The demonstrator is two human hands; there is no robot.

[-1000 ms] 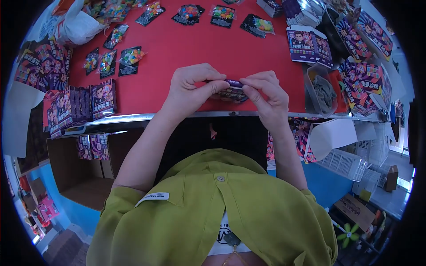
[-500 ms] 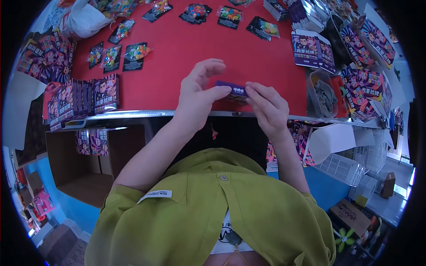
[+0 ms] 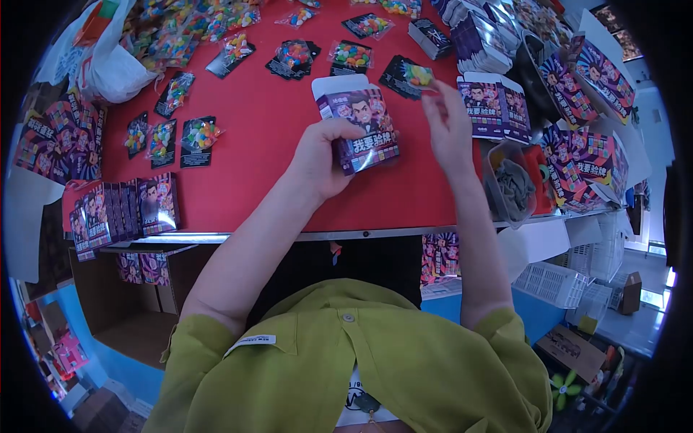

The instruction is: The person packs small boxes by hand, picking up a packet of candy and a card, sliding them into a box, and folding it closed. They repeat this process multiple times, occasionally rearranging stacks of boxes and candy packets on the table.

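While gripping the box [image 3: 369, 119] in the left hand [image 3: 317, 155], long axis tilted toward eleven o'clock, had the right hand [image 3: 450, 128] nearer the candy bag [image 3: 417, 74]. Found the bag at ten o'clock from the right fingertips, atop black cards [image 3: 394, 76]. Held thumb and forefinger slightly apart there; could not tell whether touching the bag.

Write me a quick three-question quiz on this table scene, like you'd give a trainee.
1. Which hand holds a purple box?
2. True or false: the box's white flap sticks up.
3. Which is nearest the right hand: A) the white plastic bag, B) a packet of colourful pieces, C) the cardboard carton?

Key: 1. The left hand. 2. True. 3. B.
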